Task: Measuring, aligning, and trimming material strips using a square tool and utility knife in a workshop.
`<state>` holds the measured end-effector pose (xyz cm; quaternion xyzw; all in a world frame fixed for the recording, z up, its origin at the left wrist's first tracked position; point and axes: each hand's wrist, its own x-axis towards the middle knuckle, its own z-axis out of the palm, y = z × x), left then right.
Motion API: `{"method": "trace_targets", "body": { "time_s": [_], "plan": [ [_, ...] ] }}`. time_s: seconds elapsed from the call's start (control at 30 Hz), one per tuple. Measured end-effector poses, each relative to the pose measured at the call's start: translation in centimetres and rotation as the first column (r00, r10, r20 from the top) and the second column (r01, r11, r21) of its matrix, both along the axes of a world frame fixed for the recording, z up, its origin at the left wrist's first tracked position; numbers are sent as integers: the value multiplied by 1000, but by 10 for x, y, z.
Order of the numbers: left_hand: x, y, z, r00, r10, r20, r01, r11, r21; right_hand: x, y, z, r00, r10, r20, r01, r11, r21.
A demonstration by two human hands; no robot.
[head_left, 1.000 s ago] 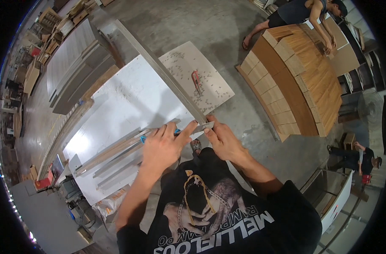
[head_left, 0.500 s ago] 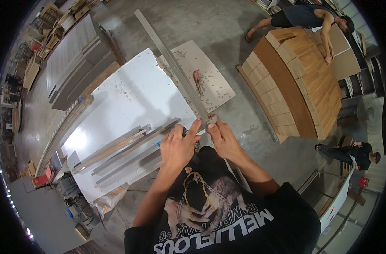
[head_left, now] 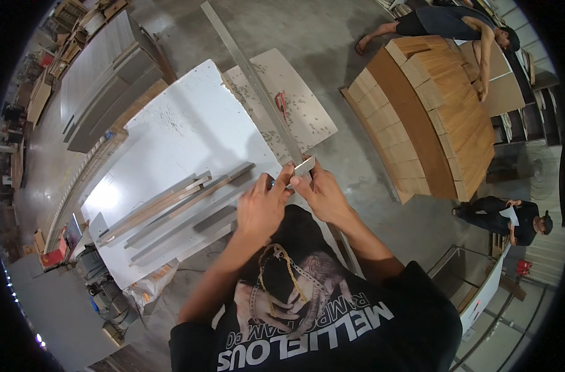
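A long grey strip of board [head_left: 256,87] runs from my hands out over the table's right edge, its near end turned up to show a pale face. My right hand [head_left: 324,197] is closed around that near end, thumb on the near side. My left hand [head_left: 258,204] is closed beside it, its fingertips at the strip's end. A small blue bit shows between the left fingers; what it belongs to is hidden. Several more narrow grey strips [head_left: 189,214] lie on the white tabletop [head_left: 171,133] left of my hands.
Beyond the table, a pale panel [head_left: 320,121] bears many small grey bits and a red cutter [head_left: 281,104]. A large wooden cabinet [head_left: 413,121] stands right; one person [head_left: 453,25] leans over it, another [head_left: 512,220] holds a paper. Stacked grey panels [head_left: 102,74] stand left.
The strip's near end has tilted, so its pale face shows more. My left fingers have drawn closer to it, hiding more of the blue bit. The whole view has shifted slightly.
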<state>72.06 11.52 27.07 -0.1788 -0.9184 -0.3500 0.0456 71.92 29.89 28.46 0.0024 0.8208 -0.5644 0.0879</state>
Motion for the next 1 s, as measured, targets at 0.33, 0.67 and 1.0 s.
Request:
{"method": "trace_targets", "body": {
  "time_s": [0.33, 0.67, 1.0],
  "plan": [
    [-13, -27, 4, 950, -230, -210, 126, 901, -416, 11, -3, -1, 994, 29, 109, -39, 995, 95],
    [-2, -12, -16, 986, -32, -163, 0, 981, -195, 8, -15, 1, 995, -25, 100, 15, 994, 104],
    [4, -13, -15, 998, 6, -62, -20, 974, -226, 13, -12, -5, 995, -35, 95, 25, 995, 100]
  ]
}}
